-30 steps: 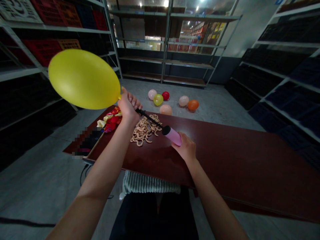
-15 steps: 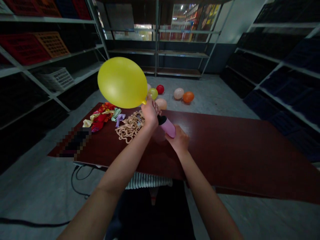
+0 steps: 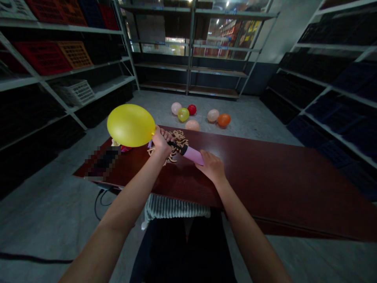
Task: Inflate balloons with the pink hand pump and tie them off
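A large inflated yellow balloon (image 3: 130, 125) points out to the left, its neck pinched in my left hand (image 3: 161, 140). The black nozzle end of a pink hand pump (image 3: 193, 155) also runs into that hand; my fingers hide where neck and nozzle meet. My right hand (image 3: 212, 166) is wrapped round the pink barrel's near end. A black rod shows between the barrel and my left hand. Beneath the pump lies a heap of tan, twisted long balloons (image 3: 178, 138) on the dark red table (image 3: 265, 177). Flat coloured balloons (image 3: 126, 149) are mostly hidden behind the yellow one.
On the floor past the table lie several inflated balloons, among them a red one (image 3: 191, 109) and an orange one (image 3: 224, 120). A blurred-out dark object (image 3: 103, 162) rests at the table's left end. Shelves with crates (image 3: 75, 54) line the left side.
My left hand and the yellow balloon have moved left and down. More of the pump's black rod now shows between my hands. My view has shifted slightly.
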A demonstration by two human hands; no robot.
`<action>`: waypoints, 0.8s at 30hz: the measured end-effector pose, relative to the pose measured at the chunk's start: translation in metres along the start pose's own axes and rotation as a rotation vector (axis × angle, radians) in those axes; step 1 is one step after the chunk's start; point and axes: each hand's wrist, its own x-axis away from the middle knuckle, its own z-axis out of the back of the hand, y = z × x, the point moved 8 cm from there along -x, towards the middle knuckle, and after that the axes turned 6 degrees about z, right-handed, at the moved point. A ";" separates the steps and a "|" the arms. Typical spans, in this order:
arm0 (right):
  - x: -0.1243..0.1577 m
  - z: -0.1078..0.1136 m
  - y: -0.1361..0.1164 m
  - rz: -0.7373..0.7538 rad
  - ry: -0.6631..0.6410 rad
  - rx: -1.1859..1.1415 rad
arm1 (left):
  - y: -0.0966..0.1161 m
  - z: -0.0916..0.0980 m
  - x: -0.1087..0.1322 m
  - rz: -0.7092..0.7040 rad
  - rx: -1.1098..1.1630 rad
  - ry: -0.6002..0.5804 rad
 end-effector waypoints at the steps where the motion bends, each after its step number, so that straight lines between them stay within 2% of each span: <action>1: 0.000 0.000 -0.001 0.017 -0.003 0.010 | 0.007 0.004 -0.001 -0.010 0.007 0.003; 5: 0.001 0.002 -0.005 0.063 0.024 0.024 | 0.039 0.015 -0.005 -0.032 0.014 0.009; 8: 0.002 0.002 -0.005 0.070 0.038 0.012 | 0.066 0.012 -0.008 -0.046 0.004 -0.017; 11: 0.002 0.002 -0.006 0.065 0.047 -0.025 | 0.092 0.002 -0.002 -0.091 -0.009 -0.043; 14: 0.003 0.003 -0.003 0.055 0.080 -0.064 | 0.107 -0.019 0.016 -0.148 -0.035 -0.070; 16: 0.004 0.004 0.003 0.027 0.110 -0.088 | 0.107 -0.039 0.030 -0.199 -0.048 -0.119; 19: 0.007 0.006 0.017 -0.067 0.162 -0.111 | 0.094 -0.065 0.040 -0.234 -0.077 -0.131; 24: 0.010 0.007 0.035 -0.180 0.227 -0.119 | 0.062 -0.096 0.030 -0.274 -0.092 -0.139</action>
